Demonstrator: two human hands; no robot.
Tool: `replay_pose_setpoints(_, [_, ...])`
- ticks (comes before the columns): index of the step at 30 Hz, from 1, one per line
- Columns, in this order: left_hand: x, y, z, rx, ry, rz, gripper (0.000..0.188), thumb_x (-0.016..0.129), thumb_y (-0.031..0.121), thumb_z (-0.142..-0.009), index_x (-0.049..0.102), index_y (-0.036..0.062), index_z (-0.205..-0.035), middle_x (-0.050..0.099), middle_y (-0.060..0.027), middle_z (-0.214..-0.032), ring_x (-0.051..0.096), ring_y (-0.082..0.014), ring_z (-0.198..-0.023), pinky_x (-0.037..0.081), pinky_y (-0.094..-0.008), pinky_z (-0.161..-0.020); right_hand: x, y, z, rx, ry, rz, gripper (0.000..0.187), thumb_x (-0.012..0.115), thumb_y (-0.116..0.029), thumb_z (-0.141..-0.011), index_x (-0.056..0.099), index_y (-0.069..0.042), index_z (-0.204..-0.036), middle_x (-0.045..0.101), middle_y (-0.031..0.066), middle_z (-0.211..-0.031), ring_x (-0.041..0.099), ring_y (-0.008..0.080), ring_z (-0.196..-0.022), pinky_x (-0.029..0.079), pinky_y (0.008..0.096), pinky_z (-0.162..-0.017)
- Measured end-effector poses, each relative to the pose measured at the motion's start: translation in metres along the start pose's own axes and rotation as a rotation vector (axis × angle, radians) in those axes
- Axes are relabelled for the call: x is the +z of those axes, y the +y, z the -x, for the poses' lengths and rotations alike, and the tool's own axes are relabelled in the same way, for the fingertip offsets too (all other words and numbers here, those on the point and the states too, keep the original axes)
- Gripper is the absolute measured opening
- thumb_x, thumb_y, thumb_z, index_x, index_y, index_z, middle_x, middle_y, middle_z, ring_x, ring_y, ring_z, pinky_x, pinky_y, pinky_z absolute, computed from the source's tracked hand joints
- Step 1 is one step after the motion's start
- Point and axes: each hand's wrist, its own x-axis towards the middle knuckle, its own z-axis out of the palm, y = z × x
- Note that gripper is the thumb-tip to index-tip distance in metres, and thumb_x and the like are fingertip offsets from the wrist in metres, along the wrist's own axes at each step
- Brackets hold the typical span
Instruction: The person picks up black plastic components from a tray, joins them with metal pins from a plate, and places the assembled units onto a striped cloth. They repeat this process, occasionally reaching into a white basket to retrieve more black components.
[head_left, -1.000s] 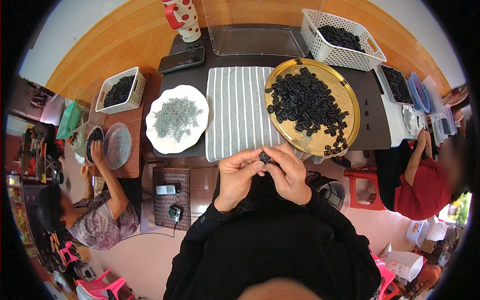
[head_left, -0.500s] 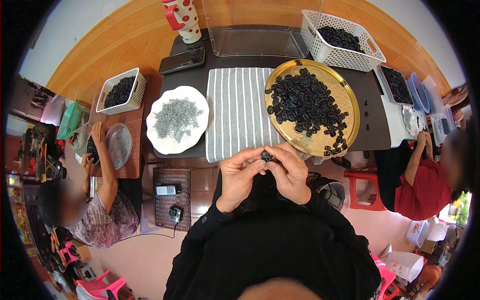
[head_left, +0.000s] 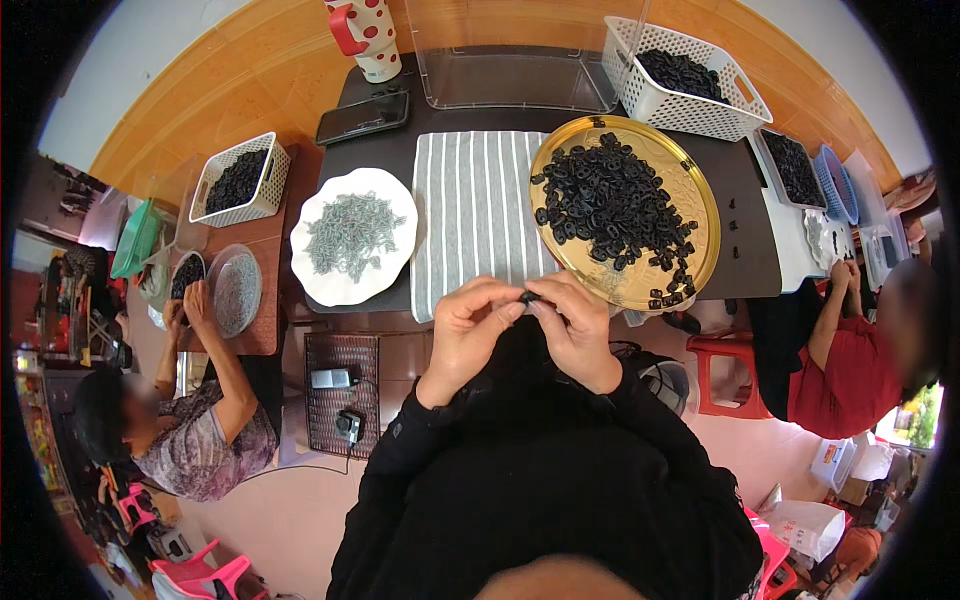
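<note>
Between the fingertips of both hands is a small black plastic piece point(head_left: 528, 297), mostly covered by the fingers. My left hand point(head_left: 466, 335) pinches it from one side and my right hand point(head_left: 578, 335) from the other, at the near edge of a grey-and-white striped cloth point(head_left: 480, 220). Right of the cloth, a round gold tray point(head_left: 690, 165) carries a heap of similar black pieces point(head_left: 615, 200). On the left, a white scalloped plate point(head_left: 312, 270) holds a pile of small silvery metal parts point(head_left: 355, 232).
A phone point(head_left: 364, 118), a spotted tumbler point(head_left: 366, 40) and a clear plastic box point(head_left: 515, 80) stand along the back. White baskets of black pieces, one at the back right point(head_left: 690, 115), one at the left point(head_left: 245, 205). Co-workers sit at the left point(head_left: 215, 440) and right point(head_left: 840, 375).
Both hands have shifted slightly up and left, and the black piece has turned in my fingers. The left co-worker's raised hand has come down to join the other.
</note>
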Motion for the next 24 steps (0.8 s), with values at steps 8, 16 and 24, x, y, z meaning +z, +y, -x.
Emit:
replay_pose_setpoints(8, [-0.004,0.001,-0.020,0.343,0.030,-0.679,0.013,0.068,-0.005,-0.076,0.067,-0.0027,-0.089,0.059,-0.0127,-0.081,0.056,-0.0277,-0.073,0.046,-0.0337,-0.064,0.013,0.018,-0.005,-0.108,-0.012,0.212,0.031,0.059,0.012,-0.072,0.064,0.004,-0.101,0.060,0.0156,-0.085,0.059,0.0326,-0.079,0.049,0.0376,-0.069])
replay_pose_setpoints(16, [-0.007,-0.006,-0.022,0.483,0.006,-0.828,0.011,0.067,-0.007,-0.071,0.064,-0.0023,-0.080,0.057,-0.0118,-0.081,0.053,-0.0307,-0.078,0.044,-0.0383,-0.067,0.015,0.020,0.000,-0.190,-0.085,0.345,0.027,0.058,0.009,-0.074,0.062,0.009,-0.100,0.055,0.0158,-0.094,0.056,0.0335,-0.086,0.048,0.0393,-0.074])
replay_pose_setpoints(24, [-0.010,-0.015,-0.021,0.582,-0.020,-0.870,0.015,0.068,-0.006,-0.068,0.064,-0.0034,-0.083,0.059,-0.0103,-0.084,0.057,-0.0288,-0.078,0.047,-0.0379,-0.066,0.013,0.024,-0.003,-0.257,-0.127,0.361,0.025,0.058,0.009,-0.072,0.060,0.010,-0.097,0.051,0.0144,-0.088,0.053,0.0317,-0.081,0.046,0.0375,-0.068])
